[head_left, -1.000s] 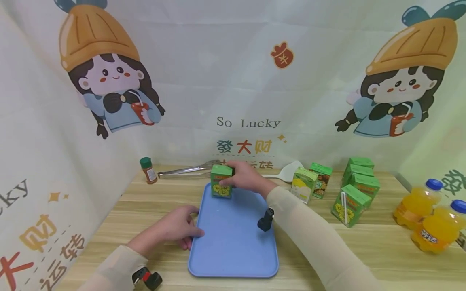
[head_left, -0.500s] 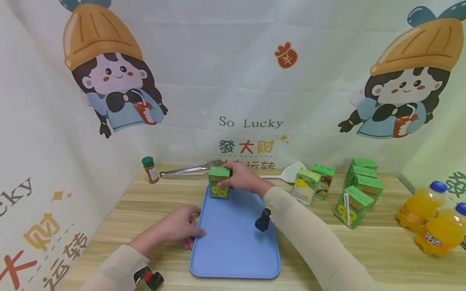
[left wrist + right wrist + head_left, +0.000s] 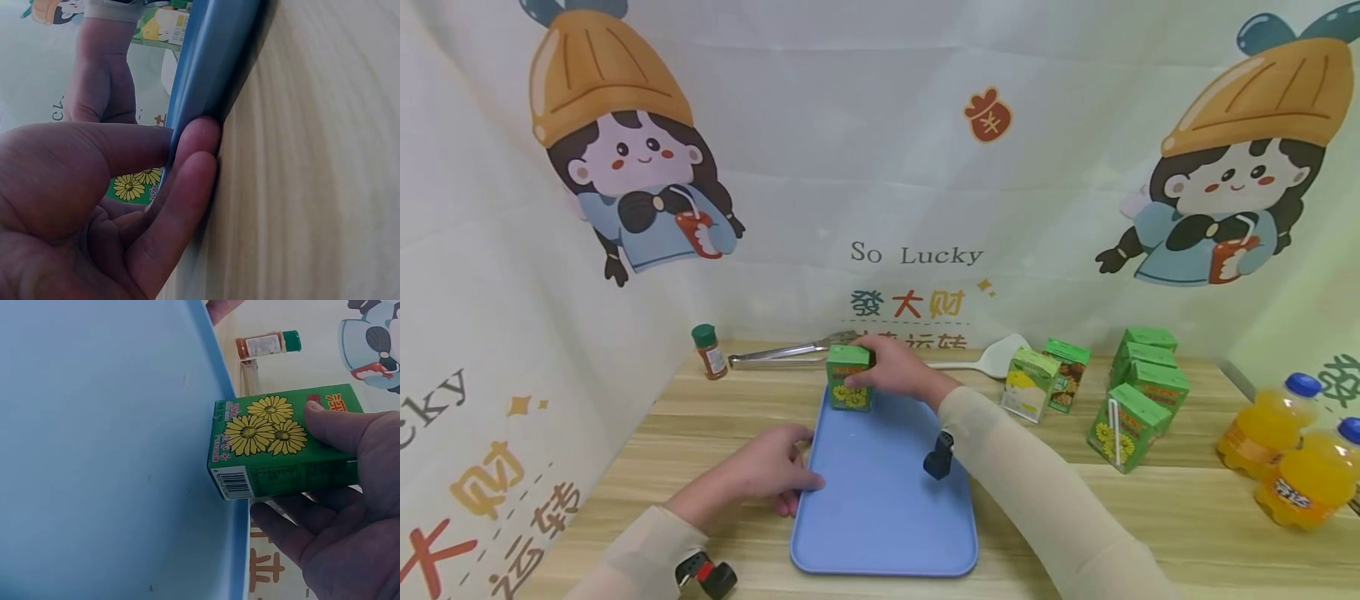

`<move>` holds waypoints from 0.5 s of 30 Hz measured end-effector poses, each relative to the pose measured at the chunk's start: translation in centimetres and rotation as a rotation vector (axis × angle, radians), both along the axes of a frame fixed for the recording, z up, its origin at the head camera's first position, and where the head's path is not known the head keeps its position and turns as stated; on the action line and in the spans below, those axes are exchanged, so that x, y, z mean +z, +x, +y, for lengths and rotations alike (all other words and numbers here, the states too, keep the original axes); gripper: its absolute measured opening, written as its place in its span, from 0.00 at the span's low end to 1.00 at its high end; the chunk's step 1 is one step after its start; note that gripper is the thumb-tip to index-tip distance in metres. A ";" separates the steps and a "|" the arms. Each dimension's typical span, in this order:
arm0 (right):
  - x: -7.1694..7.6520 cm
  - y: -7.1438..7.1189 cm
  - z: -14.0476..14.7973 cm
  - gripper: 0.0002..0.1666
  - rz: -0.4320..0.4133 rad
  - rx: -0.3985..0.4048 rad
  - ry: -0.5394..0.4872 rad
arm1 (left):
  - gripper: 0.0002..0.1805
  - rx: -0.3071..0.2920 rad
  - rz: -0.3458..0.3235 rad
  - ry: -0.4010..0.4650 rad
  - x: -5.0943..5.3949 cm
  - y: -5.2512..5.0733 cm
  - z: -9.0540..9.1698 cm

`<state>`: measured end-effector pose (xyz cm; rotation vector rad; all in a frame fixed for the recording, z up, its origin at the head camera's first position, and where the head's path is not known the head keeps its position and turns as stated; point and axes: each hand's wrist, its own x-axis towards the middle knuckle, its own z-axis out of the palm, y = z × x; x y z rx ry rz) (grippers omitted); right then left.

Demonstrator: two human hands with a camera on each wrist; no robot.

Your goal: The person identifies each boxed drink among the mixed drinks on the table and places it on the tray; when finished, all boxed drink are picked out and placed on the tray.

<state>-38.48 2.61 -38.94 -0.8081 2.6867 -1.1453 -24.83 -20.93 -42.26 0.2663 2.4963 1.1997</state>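
A green drink carton (image 3: 850,379) with yellow flowers stands at the far left corner of a blue tray (image 3: 887,500). My right hand (image 3: 891,367) grips this carton from its right side. In the right wrist view the thumb lies on the carton's flowered face (image 3: 269,428), and the other fingers are behind it. My left hand (image 3: 771,467) pinches the tray's left rim, thumb above and fingertips (image 3: 199,139) under the edge, as the left wrist view shows. The carton's back is hidden.
Behind the tray lie metal tongs (image 3: 797,350) and a white spatula (image 3: 1000,357). A spice jar (image 3: 710,354) stands at the back left. To the right are a yellow-green carton (image 3: 1030,385), a brown-green carton (image 3: 1067,375), several green cartons (image 3: 1127,425) and two orange drink bottles (image 3: 1303,487).
My right hand and the carton have shifted slightly left at the tray's far end. My left hand keeps its hold on the rim. The head view has swung a little.
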 end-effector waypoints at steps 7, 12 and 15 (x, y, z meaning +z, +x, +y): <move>-0.3 0.1 0.2 0.39 0.003 0.012 -0.028 | 0.46 -0.007 0.010 0.003 -0.1 -0.1 0.0; -0.2 0.3 0.6 0.53 -0.052 0.009 -0.069 | 0.46 -0.014 0.006 0.015 0.0 0.0 0.1; 0.0 0.4 0.9 0.58 -0.063 0.011 -0.089 | 0.46 -0.006 0.005 0.015 0.0 0.0 0.1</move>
